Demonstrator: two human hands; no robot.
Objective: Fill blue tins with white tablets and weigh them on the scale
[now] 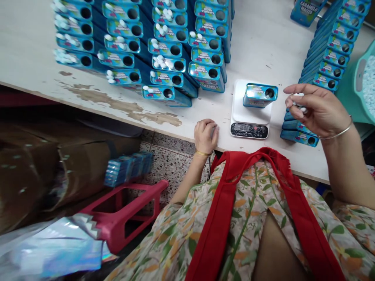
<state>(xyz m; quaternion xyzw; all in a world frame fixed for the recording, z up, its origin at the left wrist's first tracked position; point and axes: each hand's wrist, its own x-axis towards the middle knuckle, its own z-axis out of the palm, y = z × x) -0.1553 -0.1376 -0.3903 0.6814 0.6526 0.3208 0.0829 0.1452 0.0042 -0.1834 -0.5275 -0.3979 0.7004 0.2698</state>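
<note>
On the white digital scale [238,102] stands a blue tin [259,102] lettered "CARAMELO MACIZO", with a round hole in its top and white pieces showing inside. My right hand [325,107] is in the air just right of the tin, apart from it. Several small white candies [301,105] are held between its thumb and curled fingers, while the index finger points toward the tin. Left of the scale, my left hand [206,136] rests at the table edge with its fingers curled in. Nothing shows in it. The scale's display is lit.
Rows of blue tins [168,78] fill the table's left side, many with white candies on top. More tins [331,58] line the right, beside a turquoise basket [353,88] of candies. A pink stool [137,208] and cardboard boxes [35,164] are below left.
</note>
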